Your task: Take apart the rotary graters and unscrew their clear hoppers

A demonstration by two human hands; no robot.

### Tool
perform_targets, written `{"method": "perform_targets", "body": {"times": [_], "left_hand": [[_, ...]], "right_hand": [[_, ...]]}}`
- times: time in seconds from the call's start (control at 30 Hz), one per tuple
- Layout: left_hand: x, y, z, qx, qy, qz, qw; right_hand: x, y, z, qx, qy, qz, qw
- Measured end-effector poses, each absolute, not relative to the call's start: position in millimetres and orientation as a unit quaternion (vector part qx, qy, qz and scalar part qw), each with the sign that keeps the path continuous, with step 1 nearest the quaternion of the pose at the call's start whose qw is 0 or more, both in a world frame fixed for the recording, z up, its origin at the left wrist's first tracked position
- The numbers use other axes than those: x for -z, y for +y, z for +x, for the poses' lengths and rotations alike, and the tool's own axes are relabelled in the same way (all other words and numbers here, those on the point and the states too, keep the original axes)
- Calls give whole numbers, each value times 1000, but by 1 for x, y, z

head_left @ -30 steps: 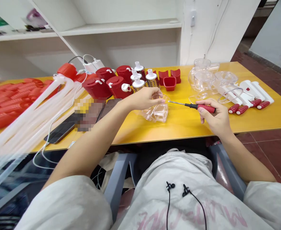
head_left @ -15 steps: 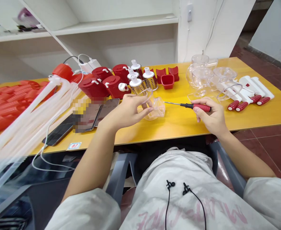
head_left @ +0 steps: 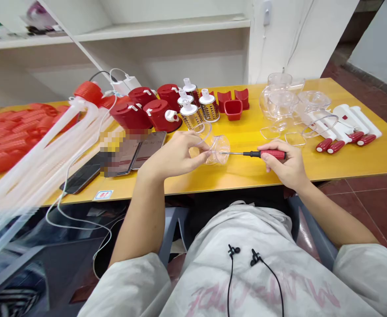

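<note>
My left hand (head_left: 183, 154) is closed on a clear plastic housing (head_left: 220, 147) just above the front part of the table. The housing's round opening faces right. In my right hand (head_left: 286, 163) is a screwdriver (head_left: 269, 154) with a red and black handle, held level and pointing left. Its thin shaft reaches into the housing's opening; the tip shows only dimly through the clear plastic, and what it touches I cannot make out.
Red bases (head_left: 162, 115), metal grater drums (head_left: 209, 106) and red pushers (head_left: 233, 110) stand behind my left hand. Clear housings (head_left: 281, 103) and white parts with red handles (head_left: 348, 127) lie right. Phones (head_left: 84, 174), a white cable (head_left: 68, 165) and red ribbed parts (head_left: 15, 132) are left.
My right hand has moved left and slightly down with the screwdriver. Its shaft, at the opening's edge before, now reaches inside the clear housing. The view has shifted slightly.
</note>
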State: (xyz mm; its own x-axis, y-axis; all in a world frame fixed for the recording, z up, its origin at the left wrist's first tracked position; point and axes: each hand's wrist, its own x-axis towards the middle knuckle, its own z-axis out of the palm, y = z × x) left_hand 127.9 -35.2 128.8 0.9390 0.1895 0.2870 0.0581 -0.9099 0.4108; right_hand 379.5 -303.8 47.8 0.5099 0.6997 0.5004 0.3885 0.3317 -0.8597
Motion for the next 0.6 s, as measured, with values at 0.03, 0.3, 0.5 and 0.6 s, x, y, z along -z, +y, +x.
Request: {"method": "perform_targets", "body": {"times": [0.03,0.3,0.5,0.6], "left_hand": [[-128,-35,128,-161,66,962,209],[-116,-34,134,-182,80,954,226],[-112,-40,140,-180,82,959,201],[-112,-41,142,-177,78,959,205]], "right_hand": [[-48,-304,380,-116,-480,-567,659],[-45,-302,376,-131,-475,-559,667],[-38,-299,378,-123,-443,-551,696],[-34,-298,381,-98,-442,-545,705]]}}
